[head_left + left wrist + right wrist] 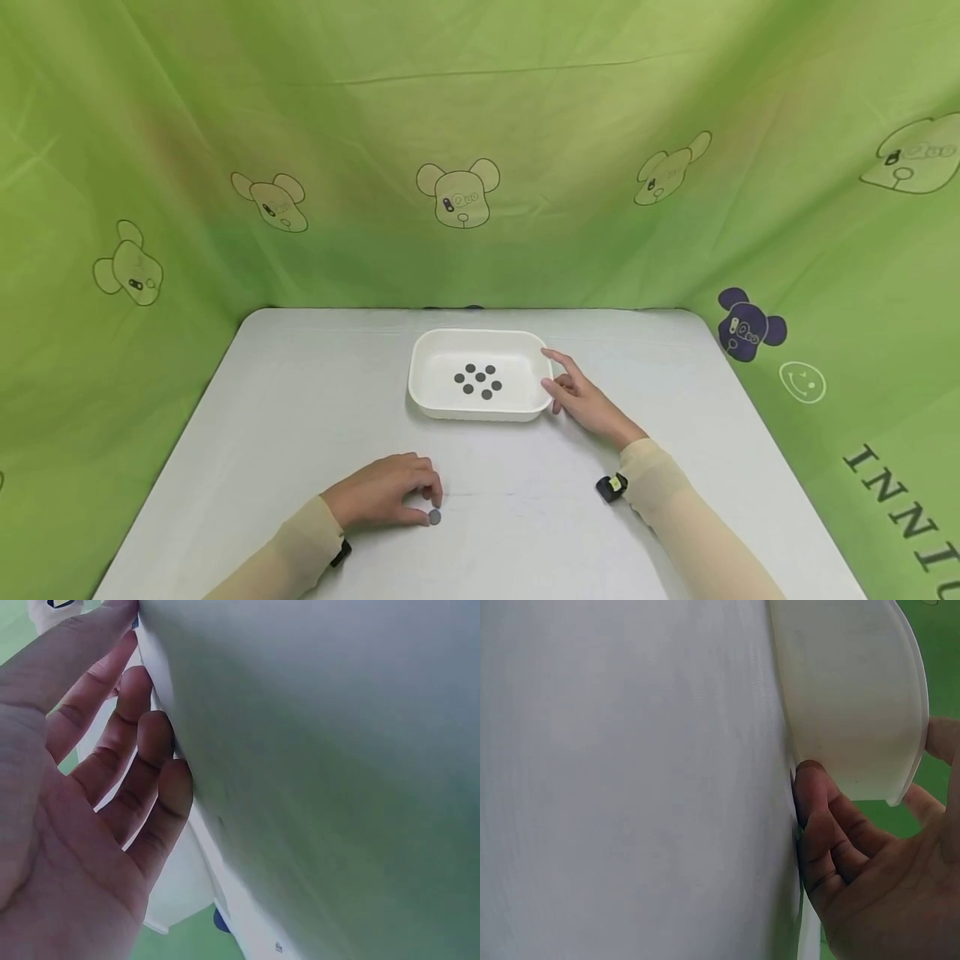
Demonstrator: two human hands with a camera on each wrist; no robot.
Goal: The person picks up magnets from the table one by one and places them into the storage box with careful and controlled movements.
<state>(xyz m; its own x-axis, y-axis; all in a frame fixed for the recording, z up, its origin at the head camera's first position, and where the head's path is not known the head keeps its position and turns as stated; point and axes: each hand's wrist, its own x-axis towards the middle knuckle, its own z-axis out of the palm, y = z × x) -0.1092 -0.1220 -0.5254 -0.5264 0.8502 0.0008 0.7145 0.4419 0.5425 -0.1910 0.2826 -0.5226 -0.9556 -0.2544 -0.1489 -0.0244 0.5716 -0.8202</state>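
Near the front of the table, my left hand (pixel 386 490) pinches a small grey disc (pixel 435 517) between thumb and index finger at the tabletop. In the left wrist view that disc is mostly hidden by the thumb; the other fingers rest loosely bent against the surface. A white rectangular tray (pixel 480 414) stands farther back, with several dark round discs (pixel 481 377) grouped on its floor, one in the middle of the others. My right hand (pixel 585 404) grips the tray's right end, thumb and index finger over the rim. Its other fingers are curled low beside the tray wall (pixel 847 697).
The white table (pixel 300 400) has rounded back corners. Green cloth (pixel 465 267) printed with bear heads hangs behind it and along both sides. Black devices are strapped at the left wrist (pixel 341 552) and the right wrist (pixel 611 487).
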